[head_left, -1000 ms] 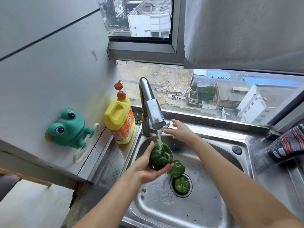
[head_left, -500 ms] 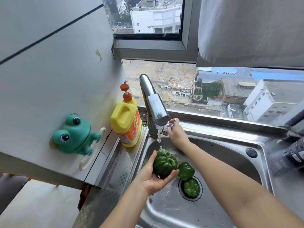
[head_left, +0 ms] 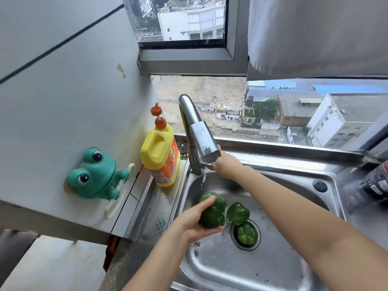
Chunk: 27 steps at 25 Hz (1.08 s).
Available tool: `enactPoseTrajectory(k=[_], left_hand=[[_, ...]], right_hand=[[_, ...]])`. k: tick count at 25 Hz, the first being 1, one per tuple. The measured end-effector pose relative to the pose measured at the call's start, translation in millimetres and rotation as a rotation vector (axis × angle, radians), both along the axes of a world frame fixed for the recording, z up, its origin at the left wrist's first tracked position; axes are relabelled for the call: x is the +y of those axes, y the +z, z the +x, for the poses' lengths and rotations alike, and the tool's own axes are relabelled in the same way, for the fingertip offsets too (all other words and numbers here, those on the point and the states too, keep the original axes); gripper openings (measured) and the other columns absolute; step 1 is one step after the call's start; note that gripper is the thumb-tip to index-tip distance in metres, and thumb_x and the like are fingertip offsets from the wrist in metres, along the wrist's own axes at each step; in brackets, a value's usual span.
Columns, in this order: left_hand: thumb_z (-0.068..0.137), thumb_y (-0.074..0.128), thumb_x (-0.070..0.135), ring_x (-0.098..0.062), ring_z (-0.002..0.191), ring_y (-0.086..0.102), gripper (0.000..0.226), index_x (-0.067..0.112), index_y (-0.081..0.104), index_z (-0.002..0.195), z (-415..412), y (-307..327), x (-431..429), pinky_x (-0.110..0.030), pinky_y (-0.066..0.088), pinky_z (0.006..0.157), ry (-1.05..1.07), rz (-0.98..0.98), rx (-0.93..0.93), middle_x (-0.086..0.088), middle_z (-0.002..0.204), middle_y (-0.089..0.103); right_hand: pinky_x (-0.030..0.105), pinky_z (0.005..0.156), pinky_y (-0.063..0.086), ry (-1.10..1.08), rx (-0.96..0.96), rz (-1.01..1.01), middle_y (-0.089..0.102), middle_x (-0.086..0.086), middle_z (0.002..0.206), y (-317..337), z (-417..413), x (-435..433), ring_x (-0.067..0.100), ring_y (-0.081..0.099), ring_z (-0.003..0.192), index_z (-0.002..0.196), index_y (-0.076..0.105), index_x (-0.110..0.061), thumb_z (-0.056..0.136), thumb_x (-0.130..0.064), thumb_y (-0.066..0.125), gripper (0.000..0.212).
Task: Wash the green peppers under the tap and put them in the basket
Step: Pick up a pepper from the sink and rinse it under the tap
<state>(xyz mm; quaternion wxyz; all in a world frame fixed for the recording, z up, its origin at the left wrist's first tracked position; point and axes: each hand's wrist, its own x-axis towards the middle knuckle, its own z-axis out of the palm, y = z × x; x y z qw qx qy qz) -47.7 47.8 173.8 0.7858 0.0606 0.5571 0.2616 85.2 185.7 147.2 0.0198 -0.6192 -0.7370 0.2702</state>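
Head view:
- In the stainless steel sink basin (head_left: pixel 231 269): three glossy green bell peppers, all low in the bowl, close to the drain.
- Grips the largest dark green pepper (head_left: pixel 214 215) with the left hand (head_left: pixel 194 224). Fingers curled under it, thumb laid over its top, raised off the sink floor, below and in front of the spout.
- Just to its right, touching or nearly so: a smaller green pepper (head_left: pixel 238 213), resting against the rim of the round drain cup (head_left: pixel 232 236).
- Down inside that drain cup: the third green pepper (head_left: pixel 247 235), lobed end up.
- From the chrome swivel tap (head_left: pixel 200 131): a thin, broken stream of water (head_left: pixel 203 179), falling toward the far left edge of the held pepper. Landing point hard to make out.
- On the ledge left of the tap: an upright yellow plastic detergent bottle (head_left: pixel 159 156) with orange pump and orange label. Contents not visible through the plastic.
- Further left, stuck to the grey wall panel: a teal plastic frog holder (head_left: pixel 94 175) with a white ring.
- Reaches the right hand (head_left: pixel 225 164) to the tap, behind the spout head. Fingers hidden by the spout, so cannot tell whether grasping or loose.
- At the right edge, on the drainboard: a dark printed packet (head_left: pixel 375 183), blurred and cut off by the frame.
- Both forearms cut off at the lower edge.
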Motion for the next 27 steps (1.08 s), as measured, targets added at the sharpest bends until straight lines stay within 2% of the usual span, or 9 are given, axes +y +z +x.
enactPoseTrajectory(k=[2, 5, 8, 10, 13, 17, 20, 25, 27], left_hand=[[0.072, 0.080, 0.027, -0.023, 0.096, 0.061, 0.058, 0.015, 0.052, 0.121, 4.7, -3.9, -5.5, -0.041, 0.055, 0.083, -0.268, 0.238, 0.337, -0.009, 0.112, 0.060], [0.057, 0.088, 0.035, -0.023, 0.125, 0.046, 0.118, 0.016, 0.016, 0.148, 10.7, -14.3, -16.2, -0.033, 0.039, 0.106, -0.566, 0.599, 0.881, -0.005, 0.141, 0.037], [0.057, 0.087, 0.038, -0.023, 0.128, 0.042, 0.114, 0.014, 0.019, 0.145, 20.4, -17.9, -28.0, -0.030, 0.035, 0.103, -0.752, 0.835, 1.088, -0.003, 0.140, 0.037], [0.056, 0.086, 0.043, -0.021, 0.120, 0.043, 0.100, 0.019, 0.030, 0.135, 27.8, -21.6, -35.7, -0.031, 0.035, 0.099, -0.868, 0.913, 1.101, 0.000, 0.132, 0.043], [0.059, 0.083, 0.043, -0.017, 0.117, 0.036, 0.097, 0.022, 0.031, 0.138, 39.5, -23.1, -45.9, -0.029, 0.031, 0.100, -1.017, 1.044, 1.066, 0.003, 0.131, 0.041], [0.063, 0.083, 0.035, -0.017, 0.119, 0.035, 0.093, 0.019, 0.032, 0.139, 63.5, -9.5, -47.4, -0.026, 0.029, 0.105, -1.014, 1.321, 1.009, 0.001, 0.131, 0.044], [0.064, 0.084, 0.029, -0.016, 0.122, 0.036, 0.092, 0.016, 0.034, 0.139, 78.6, 6.1, -47.8, -0.026, 0.030, 0.106, -1.040, 1.442, 0.929, 0.000, 0.133, 0.044], [0.059, 0.088, 0.024, -0.012, 0.111, 0.057, 0.087, 0.025, 0.042, 0.132, 77.9, 18.6, -37.4, -0.031, 0.052, 0.095, -0.870, 1.116, 0.569, 0.001, 0.126, 0.056], [0.058, 0.089, 0.019, -0.015, 0.105, 0.062, 0.083, 0.029, 0.046, 0.128, 74.6, 24.5, -34.9, -0.036, 0.056, 0.089, -0.892, 1.095, 0.499, 0.000, 0.119, 0.061]], right_hand=[[0.044, 0.093, 0.046, -0.001, 0.032, -0.037, 0.058, 0.022, 0.124, 6.1, 10.0, -9.6, 0.037, 0.056, 0.110, 0.128, 0.043, 0.001, 0.096, -0.021, 0.044, 0.039], [0.035, 0.085, 0.046, 0.082, -0.106, -0.156, 0.060, 0.019, 0.121, 18.1, 30.3, -35.3, 0.032, 0.058, 0.105, 0.119, 0.053, 0.002, 0.096, -0.023, 0.043, 0.035], [0.036, 0.093, 0.048, 0.151, -0.081, -0.298, 0.062, 0.008, 0.123, 27.5, 54.7, -77.2, 0.025, 0.059, 0.108, 0.122, 0.059, -0.007, 0.095, -0.024, 0.044, 0.035], [0.034, 0.099, 0.047, 0.134, 0.066, -0.407, 0.057, 0.002, 0.130, 34.3, 72.2, -107.9, 0.018, 0.056, 0.115, 0.130, 0.053, -0.017, 0.095, -0.035, 0.051, 0.040], [0.031, 0.092, 0.053, 0.016, 0.343, -0.594, 0.055, -0.001, 0.130, 42.6, 91.4, -147.2, 0.016, 0.058, 0.115, 0.133, 0.045, -0.025, 0.084, -0.044, 0.067, 0.057], [0.024, 0.079, 0.055, -0.125, 0.497, -0.456, 0.059, -0.006, 0.116, 46.1, 106.2, -175.2, 0.012, 0.060, 0.104, 0.127, 0.047, -0.031, 0.073, -0.041, 0.078, 0.063], [0.034, 0.090, 0.055, -0.189, 0.558, -0.374, 0.064, 0.000, 0.112, 49.8, 121.1, -185.6, 0.017, 0.063, 0.103, 0.119, 0.054, -0.024, 0.070, -0.037, 0.081, 0.057], [0.034, 0.087, 0.057, -0.456, 0.744, -0.276, 0.060, 0.012, 0.112, 60.5, 138.7, -205.0, 0.023, 0.064, 0.102, 0.119, 0.047, -0.018, 0.069, -0.036, 0.082, 0.064], [0.035, 0.089, 0.056, -0.475, 0.698, -0.237, 0.060, 0.009, 0.111, 64.5, 139.0, -217.5, 0.021, 0.064, 0.101, 0.121, 0.045, -0.021, 0.068, -0.042, 0.082, 0.068]])
